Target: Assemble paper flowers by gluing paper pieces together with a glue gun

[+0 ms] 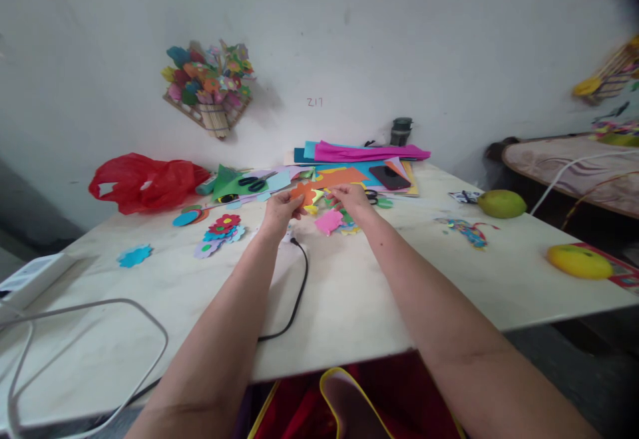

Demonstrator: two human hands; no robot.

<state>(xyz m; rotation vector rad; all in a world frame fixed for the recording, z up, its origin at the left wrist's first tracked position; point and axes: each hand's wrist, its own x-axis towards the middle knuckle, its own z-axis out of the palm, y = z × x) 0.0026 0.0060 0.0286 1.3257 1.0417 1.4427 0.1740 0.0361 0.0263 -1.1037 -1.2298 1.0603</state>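
Note:
My left hand [282, 214] is closed on the edge of an orange flower cut-out [303, 193], held up over the middle of the table. A little to its right, my right hand [349, 199] has its fingers pinched together; whatever is between them is too small to make out. Below and between the hands lies a pink flower cut-out [328, 222] on other coloured pieces. Left of my left hand, a stack of flowers includes a red flower [224, 224]. A blue flower [134, 255] lies alone further left. Black scissors [256, 182] rest on coloured sheets behind my left hand.
A red plastic bag [144, 183] is at the back left, and a phone [389, 177] lies on sheets at the back. A black cable [302, 292] runs to the table's front edge. A white cable [162, 336] loops at left. Two mangoes, one green [502, 204], one yellow [579, 261], lie right.

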